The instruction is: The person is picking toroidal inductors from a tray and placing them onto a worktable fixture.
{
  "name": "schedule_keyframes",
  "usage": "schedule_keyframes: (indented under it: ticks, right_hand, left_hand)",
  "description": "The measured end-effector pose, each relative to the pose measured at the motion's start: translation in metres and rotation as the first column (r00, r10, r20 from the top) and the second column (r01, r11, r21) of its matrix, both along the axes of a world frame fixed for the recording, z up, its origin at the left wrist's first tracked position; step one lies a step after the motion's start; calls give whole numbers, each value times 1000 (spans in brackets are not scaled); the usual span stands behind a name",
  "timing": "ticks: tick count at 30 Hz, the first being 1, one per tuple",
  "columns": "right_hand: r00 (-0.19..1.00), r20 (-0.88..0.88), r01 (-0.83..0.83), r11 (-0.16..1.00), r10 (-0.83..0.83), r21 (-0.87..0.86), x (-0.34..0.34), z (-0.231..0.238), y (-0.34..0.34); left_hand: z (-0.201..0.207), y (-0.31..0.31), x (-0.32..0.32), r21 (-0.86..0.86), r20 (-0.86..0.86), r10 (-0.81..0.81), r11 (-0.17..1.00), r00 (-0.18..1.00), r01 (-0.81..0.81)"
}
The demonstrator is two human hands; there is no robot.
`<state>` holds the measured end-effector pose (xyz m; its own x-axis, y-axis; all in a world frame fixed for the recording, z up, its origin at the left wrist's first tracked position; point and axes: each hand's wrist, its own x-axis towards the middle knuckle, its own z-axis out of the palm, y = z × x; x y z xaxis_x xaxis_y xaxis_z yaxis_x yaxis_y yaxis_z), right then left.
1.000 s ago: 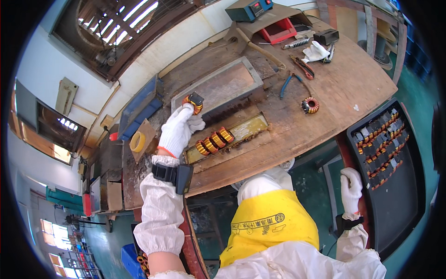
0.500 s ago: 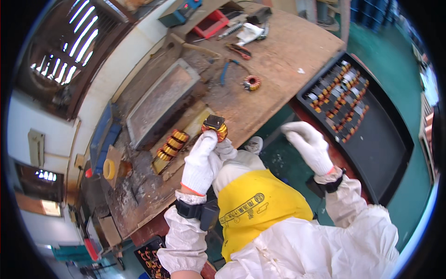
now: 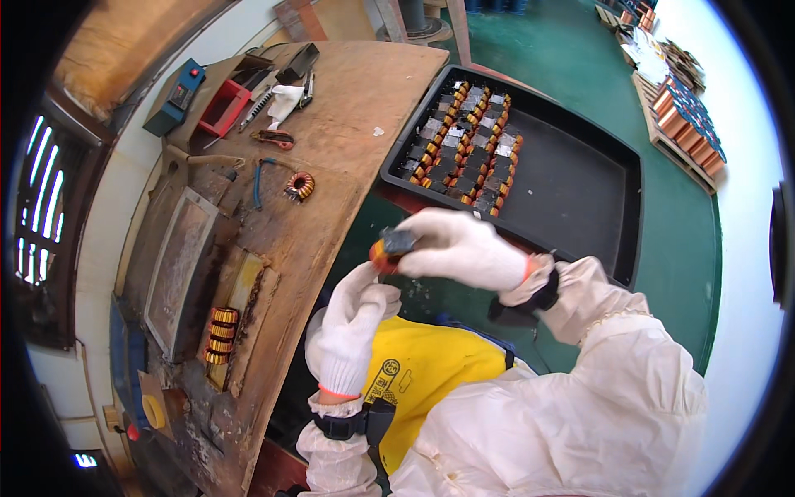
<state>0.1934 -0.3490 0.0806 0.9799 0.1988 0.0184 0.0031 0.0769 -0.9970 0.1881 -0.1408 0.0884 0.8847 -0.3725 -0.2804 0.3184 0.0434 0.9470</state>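
Note:
A copper-wound toroidal coil with a dark square base (image 3: 389, 248) is between my two white-gloved hands, above the gap beside the bench. My right hand (image 3: 464, 251) grips it from the right, the fingers around the base. From below, my left hand (image 3: 349, 319) has its fingers curled, with fingertips at the coil's lower end. Beyond my right hand lies a black tray (image 3: 575, 199). Rows of similar coils with dark bases (image 3: 464, 149) fill its left part.
The worn wooden bench (image 3: 356, 108) bears a row of coils (image 3: 220, 335), a loose coil (image 3: 300, 185), a metal-framed plate (image 3: 180, 273), red-handled pliers (image 3: 273, 139), a red bin (image 3: 224, 108) and a yellow tape roll (image 3: 154, 411). A loaded pallet (image 3: 679, 137) stands at the far right.
My view has swung toward the tray. My right hand, empty and apart before, has come to the coil and taken hold of it. The coil has moved from over the bench past its edge.

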Motion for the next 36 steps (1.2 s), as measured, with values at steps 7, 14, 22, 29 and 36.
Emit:
schedule_keyframes:
  ticks: [7, 14, 22, 29, 36]
  right_hand:
    - [852, 303, 522, 636, -428, -568, 31, 40, -137]
    - [850, 186, 343, 249, -494, -906, 77, -52, -270]
    - [789, 192, 381, 220, -583, -898, 101, -116, -283]
    - [879, 177, 382, 431, -444, -817, 109, -113, -267]
    - [854, 223, 361, 228, -470, -904, 107, -112, -280]
  left_hand:
    - [-7, 51, -12, 220, 112, 8, 975, 994, -33]
    - [-16, 87, -33, 155, 42, 161, 974, 986, -165]
    - [-16, 127, -63, 177, 50, 383, 905, 922, -386]
    - [-30, 145, -75, 57, -14, 524, 850, 851, -523]
    - [-29, 143, -78, 41, -27, 549, 835, 835, -548]
